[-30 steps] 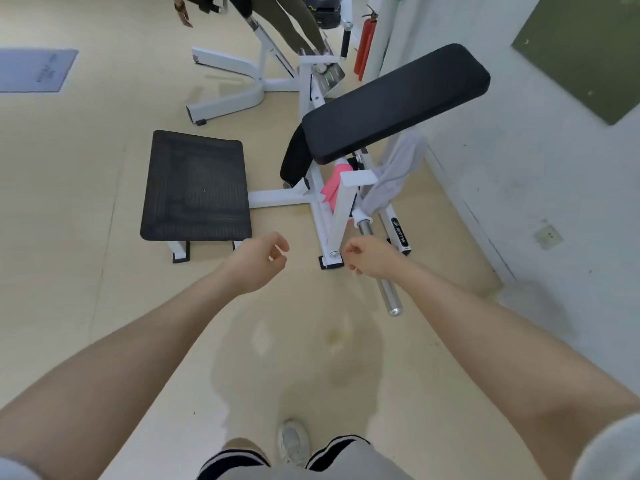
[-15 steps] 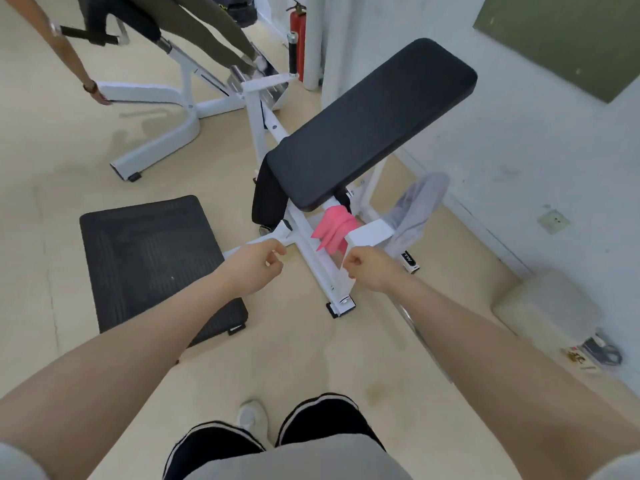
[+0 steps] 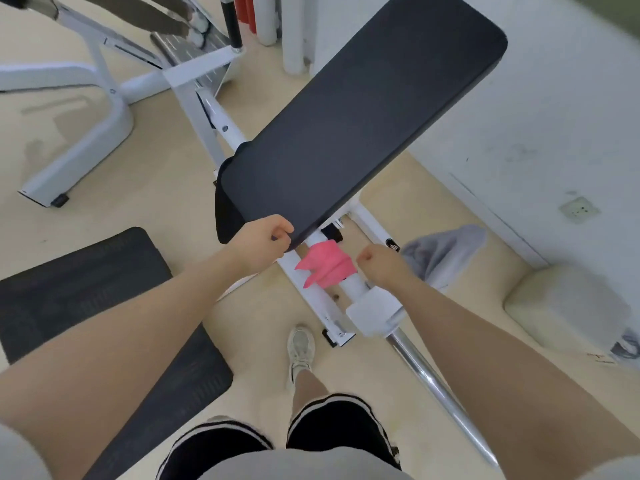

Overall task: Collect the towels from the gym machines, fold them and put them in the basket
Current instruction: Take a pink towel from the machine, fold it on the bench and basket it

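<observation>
Neither grip holds a towel yet. Left hand (image 3: 266,239) has its fingers curled loosely, right at the near corner of the black bench pad (image 3: 363,123); whether they touch the pad's edge or just hover in front of it cannot be told. Right hand (image 3: 379,266) is curled into a fist with nothing visibly in it, knuckles toward the pink towel (image 3: 325,265).

That pink towel hangs bunched over the white frame bar (image 3: 349,287), just to the left of the right hand and below the left one. A grey towel (image 3: 446,252) droops on the far side of the right hand, near the wall; what it hangs from is hidden by the arm.

As a judgement, this is the collecting step, with folding and the basket not begun. The next move calls for the right hand to open and pinch the pink cloth at its top, then lift it up and off the bar so it does not snag under the pad. The grey towel would follow, with a reach further right.

No basket shows in the view. The right hand's fingertips are turned away, so any small thing pinched there would not be seen. A pale cushion-like block (image 3: 568,306) beyond the right forearm is too blurred to name. The top left corner shows another machine, cut off and smeared.
</observation>
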